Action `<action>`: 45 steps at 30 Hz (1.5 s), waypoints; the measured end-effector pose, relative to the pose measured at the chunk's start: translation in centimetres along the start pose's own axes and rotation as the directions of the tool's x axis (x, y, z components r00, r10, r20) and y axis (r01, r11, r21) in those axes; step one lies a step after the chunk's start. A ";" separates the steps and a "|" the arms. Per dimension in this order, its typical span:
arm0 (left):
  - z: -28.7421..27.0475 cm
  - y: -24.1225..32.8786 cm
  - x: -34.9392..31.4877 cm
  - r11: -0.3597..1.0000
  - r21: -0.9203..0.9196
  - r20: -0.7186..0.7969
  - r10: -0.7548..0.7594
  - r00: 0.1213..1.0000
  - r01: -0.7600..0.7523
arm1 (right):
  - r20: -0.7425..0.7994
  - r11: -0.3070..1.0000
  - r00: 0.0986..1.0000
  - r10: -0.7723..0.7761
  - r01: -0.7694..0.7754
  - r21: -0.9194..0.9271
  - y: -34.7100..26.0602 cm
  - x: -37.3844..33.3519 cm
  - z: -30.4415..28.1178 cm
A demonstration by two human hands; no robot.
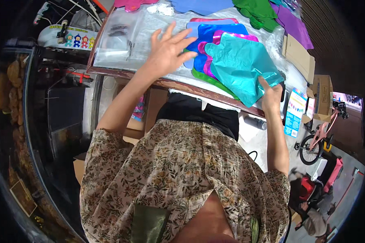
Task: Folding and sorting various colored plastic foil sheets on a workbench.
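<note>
Several flat foil pieces with wavy outlines, like uninflated balloons, lie stacked on the table [178, 86] in front of me. On top is a teal foil piece [241, 65], its near right corner pinched by my right hand [271, 95]. Beneath it show a blue foil piece [225, 29], a magenta one [208, 67], a green one [215, 82] and a periwinkle one [192, 30]. My left hand [168, 52], fingers spread, hovers over the table just left of the stack, holding nothing. I cannot tell whether its thumb touches the foil.
Dark green foil [259, 15], purple foil [295, 27] and pink foil [134, 4] lie at the table's far side. Clear plastic [117, 40] covers its left part. Flat cardboard [299, 56] rests at the right edge. Beyond are a carton [322, 97], a bicycle [316, 139] and another person [314, 220].
</note>
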State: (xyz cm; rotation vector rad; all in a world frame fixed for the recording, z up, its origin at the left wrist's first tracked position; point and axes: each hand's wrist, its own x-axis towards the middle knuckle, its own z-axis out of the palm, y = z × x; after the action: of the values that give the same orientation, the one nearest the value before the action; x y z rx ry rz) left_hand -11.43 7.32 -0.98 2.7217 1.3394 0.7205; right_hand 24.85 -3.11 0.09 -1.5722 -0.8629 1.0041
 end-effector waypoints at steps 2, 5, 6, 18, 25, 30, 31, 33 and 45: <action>0.2 0.4 -0.1 0.999 0.028 0.016 0.027 0.999 -0.028 | 0.000 1.000 1.000 0.004 -0.004 0.006 0.0 0.0 -0.1; 0.7 0.1 0.3 0.994 -0.041 0.029 -0.100 0.995 0.101 | -0.002 1.000 1.000 0.009 -0.009 0.022 0.1 0.0 -0.2; 0.7 -0.2 0.4 0.994 -0.043 0.032 -0.100 0.994 0.101 | -0.004 1.000 1.000 0.012 -0.012 0.021 0.1 -0.1 -0.2; 0.4 -3.1 0.0 0.940 -0.237 0.031 -0.243 0.969 0.244 | -0.042 0.999 0.999 -0.024 0.023 -0.034 -0.3 -1.0 0.0; 0.5 -2.9 0.1 0.945 -0.233 0.047 -0.224 0.974 0.228 | -0.046 0.993 0.999 -0.011 0.005 -0.117 -0.7 -1.1 -0.1; 0.3 -2.8 0.1 0.937 -0.245 0.057 -0.241 0.969 0.248 | -0.052 0.994 0.999 -0.017 0.011 -0.106 -0.2 -1.1 -0.2; 0.3 -2.6 0.2 0.934 -0.252 0.046 -0.251 0.967 0.254 | -0.047 0.995 0.999 -0.021 0.016 -0.101 -0.3 -1.1 -0.2; 0.4 -2.1 0.4 0.926 -0.266 0.023 -0.270 0.963 0.266 | -0.037 0.995 0.999 -0.028 0.025 -0.093 -0.4 -1.2 -0.2; -0.3 4.8 -0.5 0.991 -0.132 -0.007 0.025 1.000 -0.026 | -0.046 0.993 0.997 -0.055 0.050 -0.105 0.2 -1.7 -0.8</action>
State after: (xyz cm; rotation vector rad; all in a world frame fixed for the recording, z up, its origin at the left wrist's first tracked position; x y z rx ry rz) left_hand -8.25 3.90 0.17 2.6396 1.2133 0.7890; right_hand 24.96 -4.97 0.29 -1.6465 -0.9309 0.8921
